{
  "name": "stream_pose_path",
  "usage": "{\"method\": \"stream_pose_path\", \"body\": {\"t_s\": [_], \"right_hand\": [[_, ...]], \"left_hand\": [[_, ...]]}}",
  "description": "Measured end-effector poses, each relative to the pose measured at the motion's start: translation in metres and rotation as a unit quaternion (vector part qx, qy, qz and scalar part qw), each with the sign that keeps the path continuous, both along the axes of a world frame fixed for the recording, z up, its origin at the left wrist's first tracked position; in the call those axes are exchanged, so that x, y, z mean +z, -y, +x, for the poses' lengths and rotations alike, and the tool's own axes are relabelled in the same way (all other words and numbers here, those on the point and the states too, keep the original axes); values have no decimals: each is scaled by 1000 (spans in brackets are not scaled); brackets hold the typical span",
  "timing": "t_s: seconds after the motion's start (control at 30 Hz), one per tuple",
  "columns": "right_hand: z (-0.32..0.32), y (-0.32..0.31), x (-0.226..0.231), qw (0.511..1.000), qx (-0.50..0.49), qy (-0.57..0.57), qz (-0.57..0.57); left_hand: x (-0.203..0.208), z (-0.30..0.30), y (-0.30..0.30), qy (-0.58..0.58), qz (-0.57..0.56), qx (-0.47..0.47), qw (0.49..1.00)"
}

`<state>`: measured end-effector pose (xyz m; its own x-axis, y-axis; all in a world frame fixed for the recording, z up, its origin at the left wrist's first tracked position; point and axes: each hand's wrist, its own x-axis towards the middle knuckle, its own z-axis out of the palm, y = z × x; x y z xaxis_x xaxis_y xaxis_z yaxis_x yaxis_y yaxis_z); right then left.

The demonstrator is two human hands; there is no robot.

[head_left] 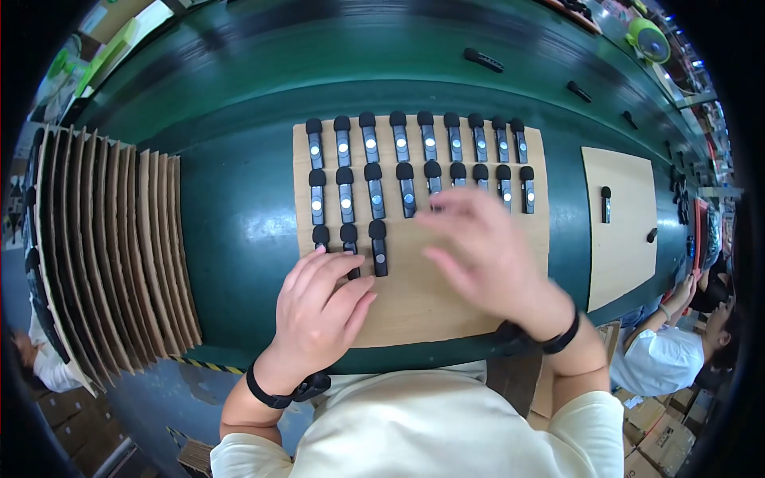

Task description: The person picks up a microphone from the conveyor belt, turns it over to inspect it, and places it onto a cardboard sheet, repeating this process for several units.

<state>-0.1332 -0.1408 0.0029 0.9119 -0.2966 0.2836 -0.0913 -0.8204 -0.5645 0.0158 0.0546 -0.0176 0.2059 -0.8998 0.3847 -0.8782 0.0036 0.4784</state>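
Observation:
Small black clip-on microphones [370, 136] with foam tops lie in rows on a brown cardboard sheet [446, 295]; most show a lit round spot. Three sit in the nearest row. My left hand [317, 307] lies over that row's left end, its fingers stretched out and touching the two leftmost, which it partly covers. Beside its fingertips is the third microphone [379, 248], its round spot unlit. My right hand [490, 259] hovers over the sheet's right half, blurred by motion. Its thumb and fingers are apart with nothing visible between them, and it hides parts of the second row.
Upright cardboard sheets [119, 255] stand packed at the left of the green table [239, 239]. Another cardboard sheet [625, 275] at right carries a microphone [606, 205]. Loose microphones [484, 60] lie on the far green surface. A co-worker [673, 350] sits at far right.

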Motion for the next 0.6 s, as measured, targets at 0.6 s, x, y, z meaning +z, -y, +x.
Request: {"method": "stream_pose_path", "body": {"t_s": [0.6], "right_hand": [[99,245,-15,939,-154,-279,-126]], "left_hand": [[15,11,14,-137,-78,45,986]]}}
